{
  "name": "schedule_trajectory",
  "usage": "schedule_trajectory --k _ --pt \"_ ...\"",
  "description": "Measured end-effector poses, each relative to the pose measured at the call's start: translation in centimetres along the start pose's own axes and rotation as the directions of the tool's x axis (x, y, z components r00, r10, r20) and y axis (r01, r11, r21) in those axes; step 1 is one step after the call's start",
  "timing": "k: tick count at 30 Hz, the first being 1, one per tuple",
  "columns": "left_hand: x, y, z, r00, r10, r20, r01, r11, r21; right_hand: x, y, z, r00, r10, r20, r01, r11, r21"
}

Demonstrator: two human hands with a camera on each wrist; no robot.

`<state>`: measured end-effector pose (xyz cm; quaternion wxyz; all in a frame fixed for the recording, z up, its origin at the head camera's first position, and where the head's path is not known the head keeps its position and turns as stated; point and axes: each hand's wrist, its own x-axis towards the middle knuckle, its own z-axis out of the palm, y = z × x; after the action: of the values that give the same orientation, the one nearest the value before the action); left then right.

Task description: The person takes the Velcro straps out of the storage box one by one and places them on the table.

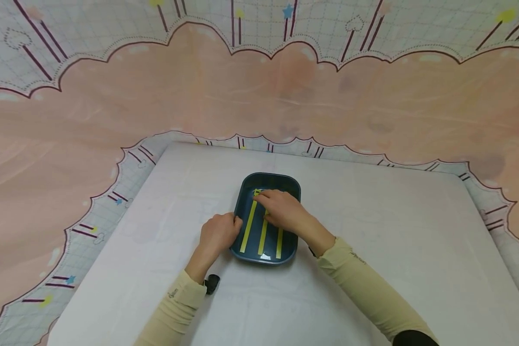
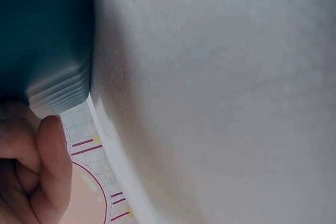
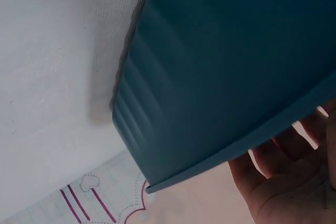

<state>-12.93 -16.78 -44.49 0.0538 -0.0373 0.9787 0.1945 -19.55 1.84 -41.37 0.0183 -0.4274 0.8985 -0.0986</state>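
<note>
A dark blue tray (image 1: 271,176) sits in the middle of the white table (image 1: 385,230). Three yellow strips (image 1: 247,228) lie lengthwise inside it. My left hand (image 1: 218,235) grips the tray's left rim, thumb on the edge; the left wrist view shows its curled fingers (image 2: 50,171) beside the tray's ribbed wall (image 2: 47,40). My right hand (image 1: 281,209) lies inside the tray on the strips, its fingertips touching the far end of the left strip. In the right wrist view the fingers (image 3: 283,177) reach over the tray's rim (image 3: 226,82).
A pink cloth with a scalloped, grid-patterned border (image 1: 259,86) hangs behind the table and drapes around it. A small black object (image 1: 212,282) sits by my left wrist. White table surface (image 2: 220,87) stretches on all sides of the tray.
</note>
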Motion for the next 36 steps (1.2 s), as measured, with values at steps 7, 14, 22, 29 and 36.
schedule_trajectory --k 7,14,22,29,36 --pt "0.0 0.0 0.1 1.0 -0.004 0.0 0.004 1.0 -0.001 0.6 -0.1 0.4 1.0 -0.01 0.022 0.01 1.0 0.003" --pt "0.0 0.0 0.3 1.0 -0.006 0.009 0.006 1.0 -0.005 1.4 -0.1 0.9 0.996 -0.011 0.088 0.009 1.0 0.025" --pt "0.0 -0.1 0.2 1.0 -0.008 0.0 0.008 1.0 0.0 2.1 -0.1 1.2 0.995 -0.012 0.102 0.009 1.0 0.02" --pt "0.0 0.0 0.0 1.0 -0.012 0.002 0.012 1.0 0.011 2.5 -0.2 1.3 0.993 -0.013 0.119 0.011 1.0 0.018" --pt "0.0 0.1 0.0 1.0 -0.02 0.006 0.02 1.0 0.009 2.7 -0.2 1.5 0.993 -0.017 0.116 0.018 1.0 -0.009"
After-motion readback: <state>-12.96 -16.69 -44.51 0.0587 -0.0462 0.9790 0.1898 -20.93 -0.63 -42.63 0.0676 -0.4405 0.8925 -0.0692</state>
